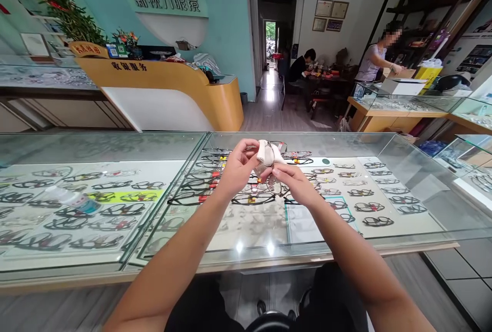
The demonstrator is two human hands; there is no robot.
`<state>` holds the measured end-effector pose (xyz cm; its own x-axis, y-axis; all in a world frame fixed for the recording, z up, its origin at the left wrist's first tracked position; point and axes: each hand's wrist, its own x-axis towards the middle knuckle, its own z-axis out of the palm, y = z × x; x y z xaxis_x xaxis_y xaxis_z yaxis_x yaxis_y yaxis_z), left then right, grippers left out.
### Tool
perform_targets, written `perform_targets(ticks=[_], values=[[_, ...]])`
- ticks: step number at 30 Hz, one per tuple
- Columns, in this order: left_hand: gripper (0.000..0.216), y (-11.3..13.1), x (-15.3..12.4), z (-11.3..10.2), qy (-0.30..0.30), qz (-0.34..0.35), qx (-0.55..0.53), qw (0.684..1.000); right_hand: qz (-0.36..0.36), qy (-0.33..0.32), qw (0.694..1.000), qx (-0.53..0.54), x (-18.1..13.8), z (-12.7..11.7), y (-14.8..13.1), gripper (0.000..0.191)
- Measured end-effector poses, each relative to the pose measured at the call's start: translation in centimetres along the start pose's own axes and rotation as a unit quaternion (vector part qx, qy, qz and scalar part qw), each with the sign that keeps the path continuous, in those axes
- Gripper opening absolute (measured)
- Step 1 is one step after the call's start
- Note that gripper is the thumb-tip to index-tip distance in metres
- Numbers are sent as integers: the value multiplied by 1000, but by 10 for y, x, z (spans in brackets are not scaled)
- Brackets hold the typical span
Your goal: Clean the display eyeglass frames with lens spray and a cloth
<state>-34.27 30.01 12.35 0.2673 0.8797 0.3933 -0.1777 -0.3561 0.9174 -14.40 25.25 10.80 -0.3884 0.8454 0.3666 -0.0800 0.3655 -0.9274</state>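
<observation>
Both my hands are raised together above a glass display case (115, 147). My left hand (238, 167) is closed on a pale cleaning cloth (266, 153), which is wrapped over the upper part of a pair of thin-rimmed glasses (275, 183). My right hand (294, 183) pinches the glasses from the right, its fingers curled round the frame near one round lens. The cloth hides part of the glasses. Rows of spectacle frames (369, 206) lie on white trays inside the case below my hands.
A small bottle (73, 200) lies on the glass at the left. A yellow curved reception counter (161, 91) stands behind the case. More glass cases (423, 106) line the right side, where a person stands (374, 63); another person sits at a table (303, 68) at the back.
</observation>
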Motion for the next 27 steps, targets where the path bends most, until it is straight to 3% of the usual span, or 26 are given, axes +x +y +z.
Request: perform_targets(ticks=[5, 15, 20, 27], values=[[55, -4, -3, 1, 20, 6, -13, 1000, -6, 5, 1000, -5, -1, 0, 0, 52], [42, -5, -5, 1, 61, -38, -51, 996, -15, 17, 1000, -15, 0, -5, -1, 51], [43, 1, -5, 6, 75, -62, -92, 991, -18, -11, 1000, -10, -1, -3, -4, 46], [56, 0, -7, 6, 47, -70, -132, 988, 0, -23, 1000, -10, -3, 0, -4, 49]])
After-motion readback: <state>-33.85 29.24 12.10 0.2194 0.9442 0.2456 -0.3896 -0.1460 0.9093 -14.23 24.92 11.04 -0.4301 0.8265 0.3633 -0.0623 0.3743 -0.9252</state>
